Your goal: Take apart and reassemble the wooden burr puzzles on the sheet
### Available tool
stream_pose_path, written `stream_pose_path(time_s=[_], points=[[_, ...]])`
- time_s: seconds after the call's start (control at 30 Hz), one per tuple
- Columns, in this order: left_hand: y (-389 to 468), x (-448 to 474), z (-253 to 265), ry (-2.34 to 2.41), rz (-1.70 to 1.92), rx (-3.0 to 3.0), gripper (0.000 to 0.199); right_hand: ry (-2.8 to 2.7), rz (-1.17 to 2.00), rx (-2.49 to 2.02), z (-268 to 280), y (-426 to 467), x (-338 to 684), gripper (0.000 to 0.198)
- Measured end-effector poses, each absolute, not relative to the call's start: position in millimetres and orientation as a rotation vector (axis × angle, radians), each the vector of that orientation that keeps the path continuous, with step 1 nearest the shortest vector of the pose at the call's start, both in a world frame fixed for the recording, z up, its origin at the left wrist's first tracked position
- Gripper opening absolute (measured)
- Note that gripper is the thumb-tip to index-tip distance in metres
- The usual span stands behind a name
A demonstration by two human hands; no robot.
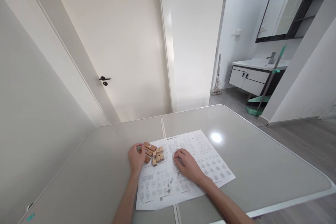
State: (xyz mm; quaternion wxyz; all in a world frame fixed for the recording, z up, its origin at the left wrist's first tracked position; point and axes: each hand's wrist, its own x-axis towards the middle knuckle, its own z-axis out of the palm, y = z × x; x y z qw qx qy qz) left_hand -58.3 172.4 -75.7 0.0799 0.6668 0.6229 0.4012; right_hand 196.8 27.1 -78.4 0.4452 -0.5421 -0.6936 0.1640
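Brown slotted wooden pieces [153,147] and lighter wooden blocks [158,158] bunched together, at far left corner of printed diagram sheet [173,182]. Left hand [137,157] curled at the brown pieces; can't tell if its grip pinches one. Right hand [187,163] over sheet, well right of blocks, fingers bent; can't tell if grip is closed. Sheet lies askew on gray tabletop [249,154]. White door [131,42] beyond; vanity cabinet [252,84] far right.

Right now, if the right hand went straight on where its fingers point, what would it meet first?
Probably the light blocks, across the paper from the right hand; its height over the paper is unclear.
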Motion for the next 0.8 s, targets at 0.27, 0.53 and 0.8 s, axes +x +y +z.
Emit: stream_pose_path(time_s=[0.27,0.53,0.8], points=[[171.9,-57.6,-75.9,1.866,1.199,2.002,0.027,-1.713,0.424,-1.349,-80.4,28.0,197.3,0.014],[172.8,-58.0,-76.1,1.872,1.193,2.016,0.029,-1.718,0.420,-1.348,-78.9,27.4,196.6,0.014],[172.4,-57.9,-76.4,1.886,1.175,2.016,0.027,-1.721,0.416,-1.351,-81.6,28.2,197.2,0.014]])
